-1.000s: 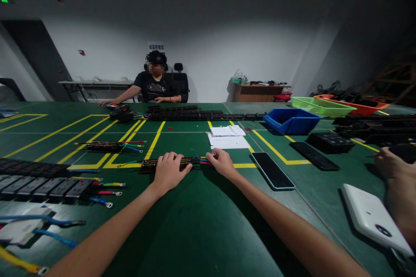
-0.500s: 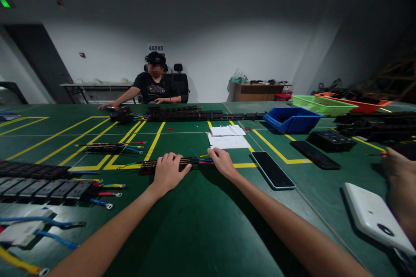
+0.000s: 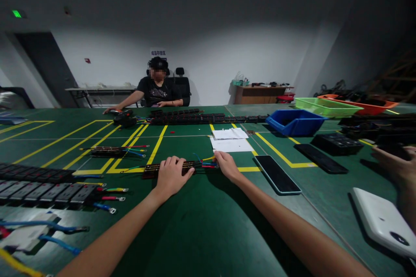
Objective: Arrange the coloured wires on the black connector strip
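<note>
On the counter [image 3: 201, 233], a black strip [image 3: 151, 169] is clasped beneath the left hand [image 3: 172, 178]; a yellow wire [image 3: 208, 159] is pinched by the right hand [image 3: 226, 166].

The table [image 3: 195, 233] looks smooth to me from here, with a sheen at lower left. The strip [image 3: 151, 169] at centre seems dark plastic with thin shiny metal lines. I see glossy glass on the phone [image 3: 278, 175] right of centre and smooth plastic on the blue bin [image 3: 296, 126] at right. I read the mid-frame sheets [image 3: 232, 145] as matt paper, the wire ends [image 3: 122, 199] at left as bare metal.
</note>
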`<state>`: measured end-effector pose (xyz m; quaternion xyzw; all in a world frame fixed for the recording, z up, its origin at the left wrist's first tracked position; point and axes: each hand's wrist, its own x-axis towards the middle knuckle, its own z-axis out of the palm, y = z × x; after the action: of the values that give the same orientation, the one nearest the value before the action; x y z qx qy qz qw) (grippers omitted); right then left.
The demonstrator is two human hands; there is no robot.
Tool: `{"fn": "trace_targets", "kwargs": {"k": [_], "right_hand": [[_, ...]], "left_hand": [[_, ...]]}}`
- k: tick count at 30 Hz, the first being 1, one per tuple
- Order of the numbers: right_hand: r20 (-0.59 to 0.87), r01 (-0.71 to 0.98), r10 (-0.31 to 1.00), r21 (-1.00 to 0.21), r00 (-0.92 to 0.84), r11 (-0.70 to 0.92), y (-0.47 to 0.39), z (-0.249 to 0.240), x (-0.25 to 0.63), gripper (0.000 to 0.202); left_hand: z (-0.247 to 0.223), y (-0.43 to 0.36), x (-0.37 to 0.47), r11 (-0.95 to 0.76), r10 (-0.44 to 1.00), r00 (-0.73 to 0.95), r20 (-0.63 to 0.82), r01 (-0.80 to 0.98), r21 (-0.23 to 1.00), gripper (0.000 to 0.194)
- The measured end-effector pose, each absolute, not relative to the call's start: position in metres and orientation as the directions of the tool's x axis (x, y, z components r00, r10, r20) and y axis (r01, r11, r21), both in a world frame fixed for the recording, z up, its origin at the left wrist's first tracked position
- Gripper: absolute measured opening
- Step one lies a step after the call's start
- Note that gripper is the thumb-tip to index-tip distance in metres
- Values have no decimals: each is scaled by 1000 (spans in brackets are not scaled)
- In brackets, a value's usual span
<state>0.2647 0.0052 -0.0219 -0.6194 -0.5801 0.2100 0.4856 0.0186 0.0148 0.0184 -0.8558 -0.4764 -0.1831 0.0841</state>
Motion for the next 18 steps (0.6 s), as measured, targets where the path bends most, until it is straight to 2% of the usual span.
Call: {"fn": "trace_targets", "kwargs": {"k": [9,14,18], "right_hand": [[292,489,938,-856,189,168,7,-23,266,51],[312,536,928,-828,201,162,5,-20,265,54],[368,632,911,-754,184,176,5,-21,263,43]], "left_hand": [[15,15,19,-527,781,465,418,849,42,48],[14,15,18,-532,782,470,410,846,44,49],[14,15,18,-539,773,477,418,841,38,50]]}}
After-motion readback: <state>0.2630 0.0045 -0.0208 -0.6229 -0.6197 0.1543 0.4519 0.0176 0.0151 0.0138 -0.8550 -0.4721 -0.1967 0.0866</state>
